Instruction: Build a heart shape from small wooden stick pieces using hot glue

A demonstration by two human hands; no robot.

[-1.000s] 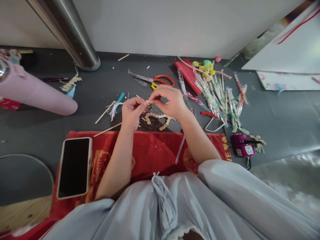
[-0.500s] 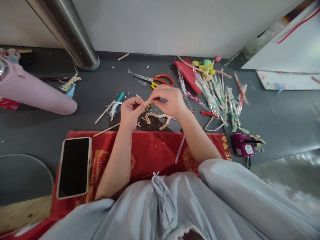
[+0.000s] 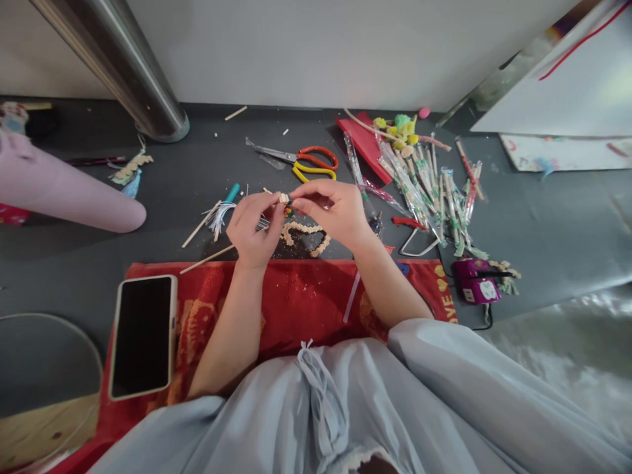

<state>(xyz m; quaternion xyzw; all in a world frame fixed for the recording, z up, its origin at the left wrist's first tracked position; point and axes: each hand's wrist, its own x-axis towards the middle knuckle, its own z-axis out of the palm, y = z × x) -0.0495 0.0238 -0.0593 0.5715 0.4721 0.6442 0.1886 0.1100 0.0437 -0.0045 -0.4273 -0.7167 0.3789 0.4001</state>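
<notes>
My left hand (image 3: 253, 228) pinches a small pale notched piece (image 3: 283, 197) that looks like wood. The fingertips of my right hand (image 3: 334, 212) are closed at the piece's right end, where a small dark bit shows; I cannot make out exactly what they grip. Just below the fingers, a curved string of pale beads or chips (image 3: 320, 245) lies on the dark surface among crumbs. A green and orange scrap (image 3: 289, 212) is partly hidden under my fingertips. Scissors (image 3: 316, 174) with one red and one yellow handle lie beyond my hands.
A red towel (image 3: 301, 303) lies before me, with a phone (image 3: 143, 336) on its left. Wrapped sticks (image 3: 419, 184) are piled at right beside a purple device (image 3: 474, 282). A pink bottle (image 3: 74, 181) lies at left. Behind it stands a metal post (image 3: 123, 59).
My hands have shifted slightly, and the pale piece shows more clearly between my fingertips. My right hand has drawn down from the scissors, uncovering the yellow handle. The view has tilted a little.
</notes>
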